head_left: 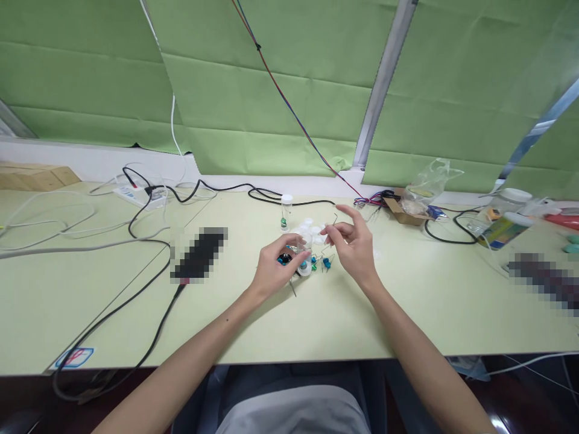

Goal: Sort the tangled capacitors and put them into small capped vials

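Observation:
My left hand (275,269) is curled around a small clear vial (306,254) that holds a blue-green bead-like part, near the middle of the pale green table (316,319). My right hand (353,244) pinches a thin wire-legged component (333,222) just right of the vial's mouth, index finger stretched out. Several small blue and green components (324,261) lie on the table between my hands. White vial caps (312,228) lie just behind them. Another capped vial (286,212) with a green part inside stands upright farther back.
A black cable (136,325) runs across the left side to a power strip (136,194). A blurred dark object (199,253) lies left of my hands. A plastic bag and cardboard box (418,196), a clear jar (502,220) and wires sit at the back right.

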A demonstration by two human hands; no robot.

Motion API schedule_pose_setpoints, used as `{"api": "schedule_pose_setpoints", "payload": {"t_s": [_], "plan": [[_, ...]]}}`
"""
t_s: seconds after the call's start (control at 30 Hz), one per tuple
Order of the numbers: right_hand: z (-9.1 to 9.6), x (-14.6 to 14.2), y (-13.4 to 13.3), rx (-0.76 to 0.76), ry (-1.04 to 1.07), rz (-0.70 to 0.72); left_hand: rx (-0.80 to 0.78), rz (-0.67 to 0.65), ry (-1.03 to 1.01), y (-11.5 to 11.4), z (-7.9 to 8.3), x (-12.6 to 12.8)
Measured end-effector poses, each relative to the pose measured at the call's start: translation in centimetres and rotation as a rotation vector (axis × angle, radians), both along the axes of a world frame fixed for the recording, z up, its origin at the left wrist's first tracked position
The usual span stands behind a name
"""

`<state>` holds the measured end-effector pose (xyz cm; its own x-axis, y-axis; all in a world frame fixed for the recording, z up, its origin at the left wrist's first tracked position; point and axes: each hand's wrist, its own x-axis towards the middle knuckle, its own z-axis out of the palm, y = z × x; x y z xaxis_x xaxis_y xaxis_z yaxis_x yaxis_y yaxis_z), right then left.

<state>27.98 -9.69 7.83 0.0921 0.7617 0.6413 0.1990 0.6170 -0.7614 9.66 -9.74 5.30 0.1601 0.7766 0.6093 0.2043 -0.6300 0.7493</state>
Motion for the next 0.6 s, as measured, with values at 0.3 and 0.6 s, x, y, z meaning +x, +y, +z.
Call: {"api": "schedule_pose_setpoints", "payload": {"t_s": [0.3, 0.6], "plan": [[3.0, -1.1, -2.1, -0.005, -0.124, 0.028, 0.071, 0.019, 0.083, -0.4, 0.0, -0.1], [2.4, -1.6, -0.5, 0.309, -0.383, -0.005, 0.078, 0.003, 0.087, -0.5, -0.1, 0.1]]}}
